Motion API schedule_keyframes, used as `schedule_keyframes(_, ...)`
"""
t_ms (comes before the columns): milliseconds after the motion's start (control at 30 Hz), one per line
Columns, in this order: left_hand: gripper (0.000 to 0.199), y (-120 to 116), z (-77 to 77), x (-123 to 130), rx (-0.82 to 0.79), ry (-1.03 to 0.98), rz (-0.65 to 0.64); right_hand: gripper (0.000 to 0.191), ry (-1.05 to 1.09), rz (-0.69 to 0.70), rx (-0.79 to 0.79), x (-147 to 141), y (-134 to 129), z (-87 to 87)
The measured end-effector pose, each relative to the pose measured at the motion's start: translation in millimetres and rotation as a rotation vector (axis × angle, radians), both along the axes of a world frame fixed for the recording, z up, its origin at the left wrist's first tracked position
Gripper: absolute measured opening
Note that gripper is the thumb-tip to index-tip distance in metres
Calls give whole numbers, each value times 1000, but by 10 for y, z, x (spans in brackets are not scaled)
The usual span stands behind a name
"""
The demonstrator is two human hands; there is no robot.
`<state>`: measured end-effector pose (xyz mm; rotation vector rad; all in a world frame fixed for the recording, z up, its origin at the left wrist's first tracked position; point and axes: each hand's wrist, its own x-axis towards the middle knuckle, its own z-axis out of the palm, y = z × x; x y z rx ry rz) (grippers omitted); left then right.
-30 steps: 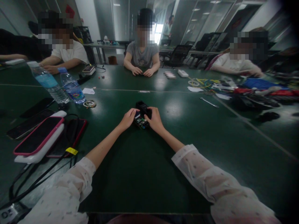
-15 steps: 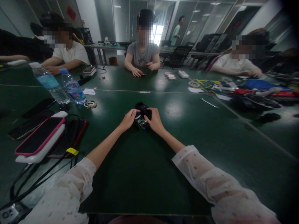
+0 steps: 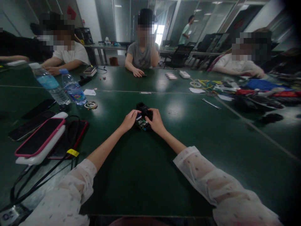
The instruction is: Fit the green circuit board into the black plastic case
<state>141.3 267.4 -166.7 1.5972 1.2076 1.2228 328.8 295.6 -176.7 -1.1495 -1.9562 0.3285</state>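
On the green table, ahead of me, is a small black electronic device with a bare green circuit board (image 3: 142, 124) at its near side and a black casing (image 3: 142, 106) at its far side. My left hand (image 3: 129, 121) grips the left side, its thumb and fingers near a small pale-edged dark part. From the right, my right hand (image 3: 155, 120) wraps round the black casing, the thumb lying over the board's edge. My fingers partly cover the device, so its exact joints cannot be made out.
Two water bottles (image 3: 71, 88) stand at the left, near a coil of wire (image 3: 91, 105). Stacked phones (image 3: 42, 138) with black cables (image 3: 39, 185) lie closer. At the right are a wrench (image 3: 211, 104) and a heap of cables and cloth (image 3: 265, 91). Several people sit around the table.
My hands and the device stay where they were. Across the table, the seated person has raised one hand towards the head. A person walking behind has moved to the right.
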Motion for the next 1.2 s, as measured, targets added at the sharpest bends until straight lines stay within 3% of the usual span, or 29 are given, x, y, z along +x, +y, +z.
schedule_keyframes(667, 40, 47, -54, 3, 20, 5, 24, 34, 64, -1, 15, -17, -35, 50)
schedule_keyframes(967, 41, 11, 2, -2, -24, -2, 2, 34, 254, -198, 112, 23, -51, 95)
schedule_keyframes(1200, 40, 25, -2, 5, -35, -70, 19, 38, 256, -42, 173, -49, -267, 261)
